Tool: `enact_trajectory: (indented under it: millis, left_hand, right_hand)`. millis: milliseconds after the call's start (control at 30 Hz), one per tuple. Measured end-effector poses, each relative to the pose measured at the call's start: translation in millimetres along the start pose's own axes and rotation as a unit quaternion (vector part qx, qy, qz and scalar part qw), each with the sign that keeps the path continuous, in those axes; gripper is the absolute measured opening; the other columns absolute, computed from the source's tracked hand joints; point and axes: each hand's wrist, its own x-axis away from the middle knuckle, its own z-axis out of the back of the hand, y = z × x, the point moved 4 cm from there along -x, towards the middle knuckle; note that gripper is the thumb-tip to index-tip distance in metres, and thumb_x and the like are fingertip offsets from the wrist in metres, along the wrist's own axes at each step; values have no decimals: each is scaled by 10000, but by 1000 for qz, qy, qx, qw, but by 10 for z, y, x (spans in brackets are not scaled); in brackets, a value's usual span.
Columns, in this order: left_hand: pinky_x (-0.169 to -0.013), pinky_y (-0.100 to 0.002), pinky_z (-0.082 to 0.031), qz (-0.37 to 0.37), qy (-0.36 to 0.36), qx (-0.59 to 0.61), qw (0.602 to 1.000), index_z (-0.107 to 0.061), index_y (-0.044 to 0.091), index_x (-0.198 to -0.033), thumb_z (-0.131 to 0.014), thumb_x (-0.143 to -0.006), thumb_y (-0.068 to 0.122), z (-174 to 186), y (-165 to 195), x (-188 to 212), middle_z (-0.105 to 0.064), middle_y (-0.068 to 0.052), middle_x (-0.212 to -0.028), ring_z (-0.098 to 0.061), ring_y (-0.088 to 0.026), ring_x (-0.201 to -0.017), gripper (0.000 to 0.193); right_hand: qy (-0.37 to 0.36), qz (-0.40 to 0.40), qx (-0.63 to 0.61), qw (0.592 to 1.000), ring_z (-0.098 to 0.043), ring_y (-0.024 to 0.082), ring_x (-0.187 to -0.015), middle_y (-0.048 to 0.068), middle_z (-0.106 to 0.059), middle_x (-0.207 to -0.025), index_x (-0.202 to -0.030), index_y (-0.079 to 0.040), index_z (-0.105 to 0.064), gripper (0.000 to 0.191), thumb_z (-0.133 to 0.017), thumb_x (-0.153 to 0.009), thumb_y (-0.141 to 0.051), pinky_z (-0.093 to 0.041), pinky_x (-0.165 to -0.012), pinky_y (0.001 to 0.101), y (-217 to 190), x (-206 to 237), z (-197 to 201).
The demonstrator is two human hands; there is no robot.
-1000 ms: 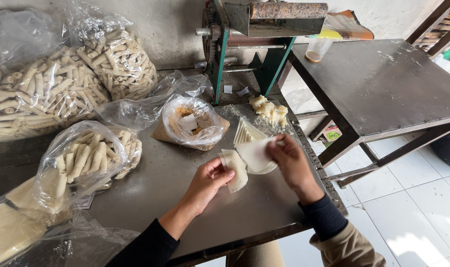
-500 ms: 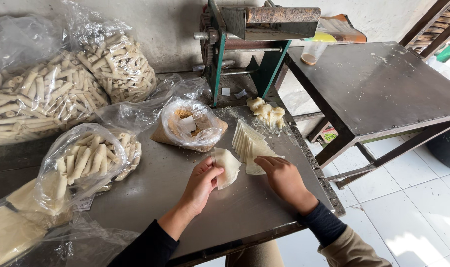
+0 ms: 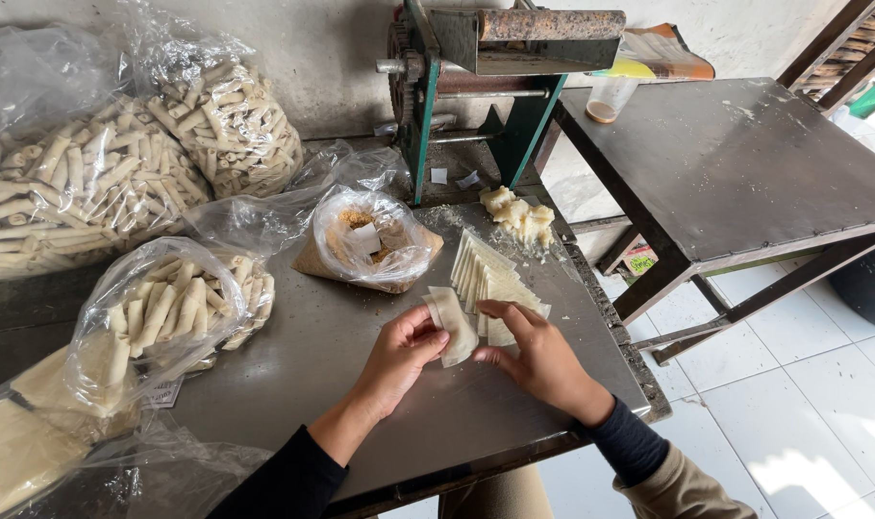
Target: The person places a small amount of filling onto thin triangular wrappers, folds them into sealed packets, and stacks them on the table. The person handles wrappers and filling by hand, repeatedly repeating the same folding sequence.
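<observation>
My left hand and my right hand meet over a metal worktable. Between their fingertips is a pale square dough wrapper, partly folded or rolled, and both hands pinch it. Just beyond my right hand lies a fanned stack of flat wrappers. An open plastic bag of brown crumbly filling with a small white scoop in it stands a short way behind my left hand.
Clear bags of finished pale rolls sit at the left, with larger ones behind. A green hand-cranked roller machine stands at the back with dough lumps near it. A second dark table holding a plastic cup is at the right.
My right hand left the wrapper stack and came in to join the left hand. Both now work the single wrapper, which sits lower and nearer to me.
</observation>
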Motion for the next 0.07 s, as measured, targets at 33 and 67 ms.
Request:
enact_trajectory:
  millis: [33,67]
  left_hand:
    - [-963,-318,-589,-3,-4,-11,1000,-646,19,-1285,-619,-961,59,-4,6,5,-726,-76,-1137,-700,-118,-1037,328]
    - [-959,-313,-591,-6,-8,-22,1000,-647,17,-1287,-622,-958,56,-3,10,16,-729,-82,-1137,-702,-122,-1041,333]
  right_hand:
    - [10,15,-57,998,-678,319,-1132,143,-688,-1224,-1294,-27,-604,603,-820,-787,-273,-553,-926,402,-70,-10,22]
    - [-6,10,-79,997,-690,302,-1138,123,-690,-1245,-1276,-58,-626,556,-832,-793,-243,-568,-923,396,-123,-29,13]
